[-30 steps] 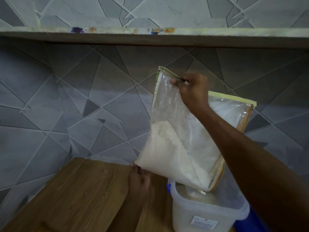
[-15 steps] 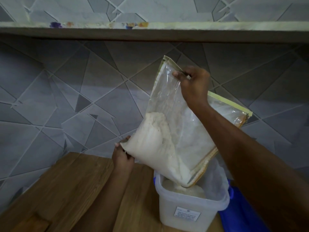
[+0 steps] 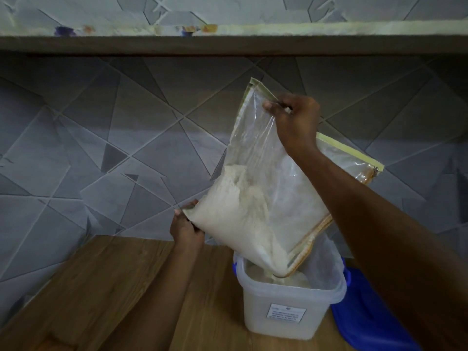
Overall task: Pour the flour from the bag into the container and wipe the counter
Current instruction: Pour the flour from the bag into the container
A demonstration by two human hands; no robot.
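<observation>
2 hands hold the clear plastic zip bag of white flour [image 3: 255, 198] tilted above the translucent white rectangular plastic container [image 3: 288, 312], which stands on the brown wood-grain surface [image 3: 114, 287]. The bag's lowest corner dips inside the container's mouth, and a mound of flour already lies in the container beneath it. Much flour remains heaped in the bag's lower left part.

The right hand [image 3: 296, 122] pinches the bag's raised top edge, fingers curled over the plastic. The left hand [image 3: 187, 229] grips the bag's lower left corner from beneath, fingers closed on it.

To pour well, I judge the left hand should lift its corner gradually so the flour slides toward the low opening in a steady stream rather than a sudden slump. Keeping the opening inside the rim should limit spills and dust.

Just right of the container, touching or nearly so, lies a blue plastic object [image 3: 367, 312], perhaps its lid. Behind is a grey geometric tiled wall [image 3: 126, 135], and a shelf ledge [image 3: 202, 44] runs overhead, well above the bag. Nothing visible blocks the pour.
</observation>
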